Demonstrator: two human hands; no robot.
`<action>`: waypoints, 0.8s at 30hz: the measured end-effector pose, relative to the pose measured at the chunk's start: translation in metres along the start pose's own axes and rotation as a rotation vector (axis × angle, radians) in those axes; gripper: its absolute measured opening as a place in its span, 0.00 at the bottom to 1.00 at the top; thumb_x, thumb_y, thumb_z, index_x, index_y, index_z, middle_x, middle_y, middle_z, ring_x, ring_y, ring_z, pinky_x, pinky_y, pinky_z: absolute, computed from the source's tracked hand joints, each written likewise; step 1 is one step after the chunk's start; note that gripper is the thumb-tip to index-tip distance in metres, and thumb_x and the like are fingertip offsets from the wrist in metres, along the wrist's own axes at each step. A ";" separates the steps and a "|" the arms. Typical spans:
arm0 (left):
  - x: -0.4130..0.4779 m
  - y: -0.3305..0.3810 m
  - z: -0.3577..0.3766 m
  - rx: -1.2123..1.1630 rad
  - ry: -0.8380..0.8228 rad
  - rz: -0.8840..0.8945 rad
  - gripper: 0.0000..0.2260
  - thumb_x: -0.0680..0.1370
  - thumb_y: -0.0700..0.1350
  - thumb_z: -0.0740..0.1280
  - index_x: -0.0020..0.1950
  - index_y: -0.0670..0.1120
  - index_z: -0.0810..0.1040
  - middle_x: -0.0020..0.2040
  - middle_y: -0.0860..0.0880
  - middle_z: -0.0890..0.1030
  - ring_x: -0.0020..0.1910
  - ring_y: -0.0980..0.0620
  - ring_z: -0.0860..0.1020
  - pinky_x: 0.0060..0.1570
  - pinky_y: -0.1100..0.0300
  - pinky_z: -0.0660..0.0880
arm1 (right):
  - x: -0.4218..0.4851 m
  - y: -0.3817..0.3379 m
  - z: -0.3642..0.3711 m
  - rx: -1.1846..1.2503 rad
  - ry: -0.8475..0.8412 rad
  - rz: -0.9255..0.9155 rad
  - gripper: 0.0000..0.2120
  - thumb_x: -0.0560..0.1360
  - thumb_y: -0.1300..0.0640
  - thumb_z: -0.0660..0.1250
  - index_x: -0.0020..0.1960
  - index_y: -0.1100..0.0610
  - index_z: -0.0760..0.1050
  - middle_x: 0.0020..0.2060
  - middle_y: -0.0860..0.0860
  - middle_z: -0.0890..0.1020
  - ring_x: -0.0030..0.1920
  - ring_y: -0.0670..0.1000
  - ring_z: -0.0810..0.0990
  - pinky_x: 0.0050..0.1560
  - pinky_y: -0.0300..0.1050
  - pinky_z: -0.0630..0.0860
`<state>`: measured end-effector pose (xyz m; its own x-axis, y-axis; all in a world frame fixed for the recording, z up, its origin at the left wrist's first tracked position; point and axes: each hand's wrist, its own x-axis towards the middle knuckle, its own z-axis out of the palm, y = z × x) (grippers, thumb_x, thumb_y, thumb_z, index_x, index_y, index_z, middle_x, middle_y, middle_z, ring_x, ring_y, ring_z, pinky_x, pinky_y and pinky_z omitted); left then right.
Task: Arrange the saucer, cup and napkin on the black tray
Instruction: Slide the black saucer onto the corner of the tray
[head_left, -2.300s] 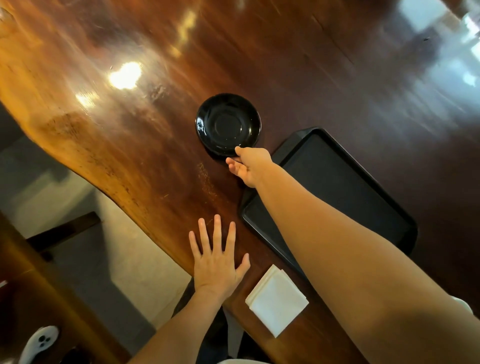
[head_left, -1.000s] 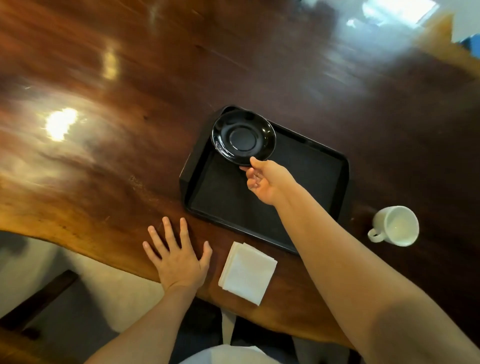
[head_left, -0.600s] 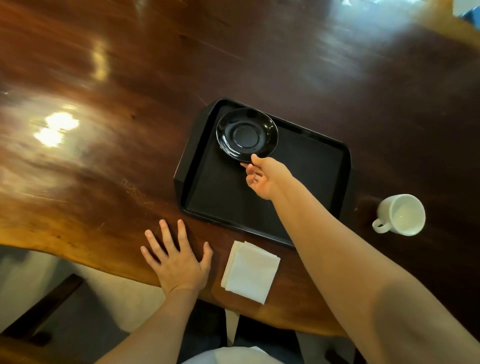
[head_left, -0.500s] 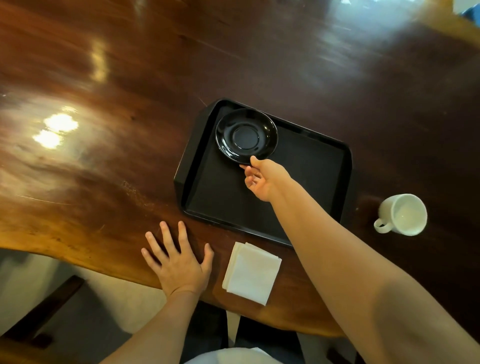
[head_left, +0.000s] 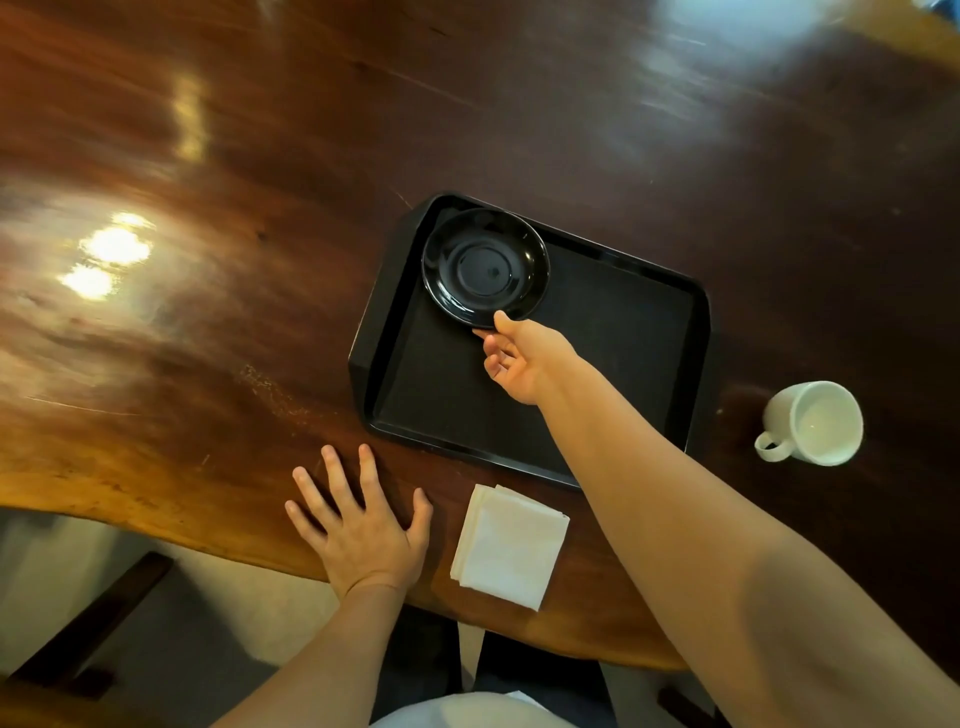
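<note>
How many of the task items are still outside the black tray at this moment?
2. The white cup stands on the table right of the black tray; the folded napkin lies before its near edge.

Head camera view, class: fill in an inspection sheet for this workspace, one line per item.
Surface: glossy wooden table, glare patches, wavy near edge.
Job's things: black saucer in far left corner of black tray; white cup on table right of tray, looks empty; folded napkin on table near the tray's front edge.
Clutter: nothing seen.
Hands: right hand pinching saucer's near rim; left hand flat on table, fingers spread.
Cables: nothing seen.
Surroundings: pale floor below table edge, dark wooden furniture at lower left.
</note>
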<state>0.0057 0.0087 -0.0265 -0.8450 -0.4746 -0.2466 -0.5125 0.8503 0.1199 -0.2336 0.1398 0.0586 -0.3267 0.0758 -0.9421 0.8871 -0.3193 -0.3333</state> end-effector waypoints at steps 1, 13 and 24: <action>0.000 0.000 0.000 -0.001 0.000 0.000 0.39 0.74 0.68 0.54 0.80 0.48 0.62 0.82 0.38 0.60 0.81 0.30 0.54 0.77 0.32 0.47 | 0.000 0.001 0.000 0.004 -0.005 0.003 0.22 0.79 0.60 0.68 0.71 0.57 0.69 0.51 0.57 0.84 0.31 0.46 0.78 0.26 0.38 0.74; 0.000 0.000 -0.001 -0.018 0.003 0.006 0.39 0.74 0.68 0.55 0.80 0.48 0.63 0.82 0.37 0.60 0.81 0.30 0.54 0.77 0.31 0.47 | -0.020 0.002 -0.005 -0.043 -0.108 -0.020 0.17 0.82 0.58 0.64 0.69 0.61 0.70 0.57 0.59 0.82 0.47 0.55 0.83 0.39 0.43 0.80; -0.002 0.001 -0.005 -0.027 -0.026 -0.004 0.39 0.74 0.65 0.61 0.80 0.47 0.62 0.83 0.38 0.57 0.82 0.30 0.51 0.78 0.32 0.46 | -0.050 0.020 -0.053 -0.390 0.043 -0.266 0.10 0.82 0.57 0.61 0.63 0.55 0.74 0.55 0.55 0.84 0.47 0.52 0.84 0.45 0.45 0.82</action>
<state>0.0057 0.0095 -0.0216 -0.8389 -0.4715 -0.2720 -0.5199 0.8419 0.1443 -0.1823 0.1793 0.0973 -0.5527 0.1487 -0.8200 0.8334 0.0942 -0.5446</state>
